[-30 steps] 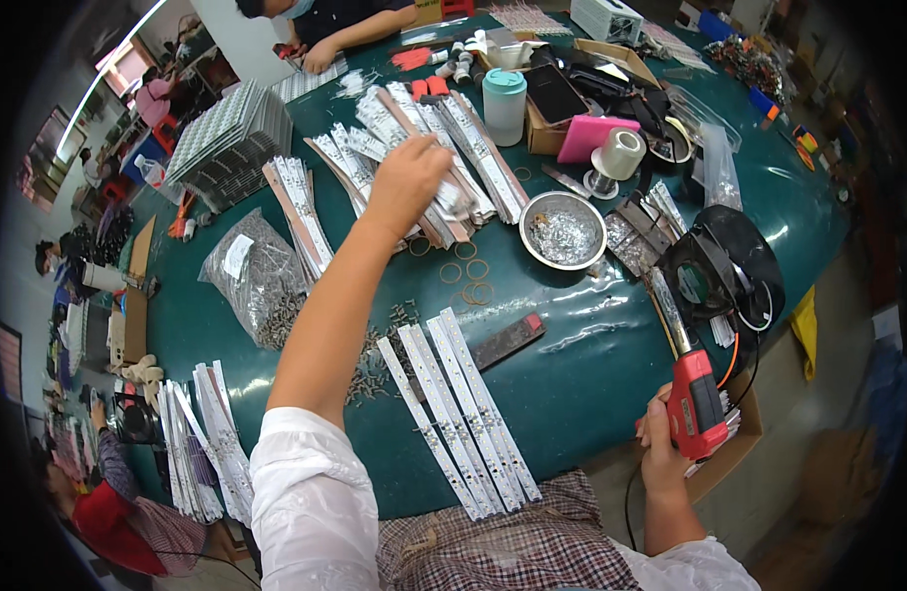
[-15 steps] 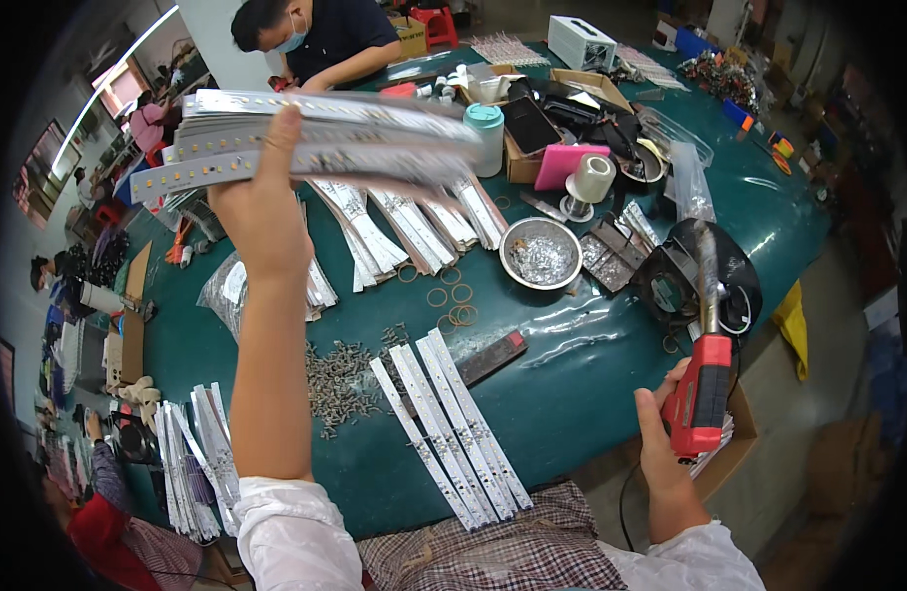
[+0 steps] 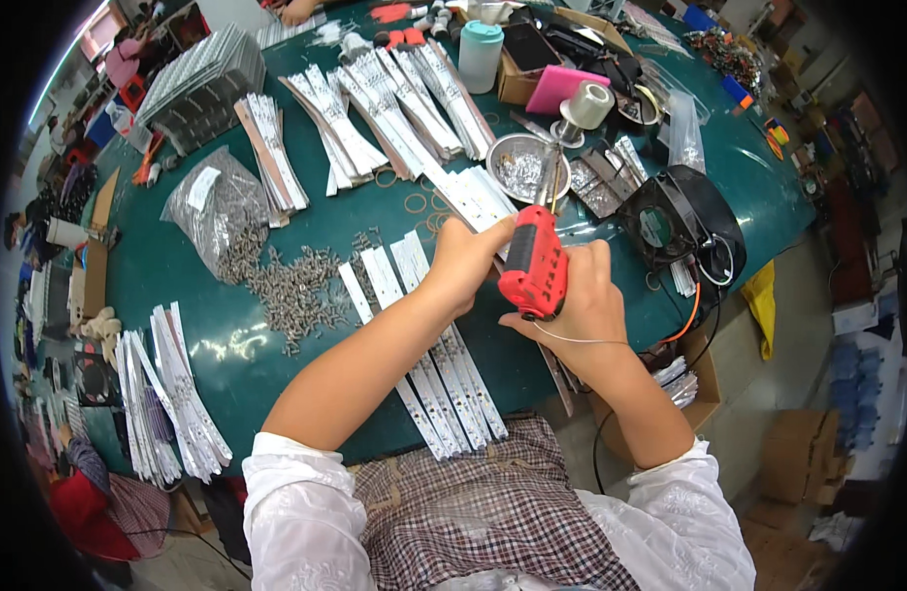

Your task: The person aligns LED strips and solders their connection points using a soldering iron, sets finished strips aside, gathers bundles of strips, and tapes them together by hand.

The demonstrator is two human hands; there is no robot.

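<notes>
Head view shows the left hand (image 3: 470,258), a moment ago lifting a strip bundle high, now closed on white strips (image 3: 444,369) near the counter's (image 3: 227,335) front edge, while the right hand (image 3: 577,305) grips the red soldering gun (image 3: 534,261) over them, suggesting soldering begins.

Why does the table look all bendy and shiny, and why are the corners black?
Head view: the fisheye lens curves the green table toward the rim and leaves black corners; lamp glare shines off its surface near the white strips; the red soldering gun in the right hand looks sharp.
</notes>
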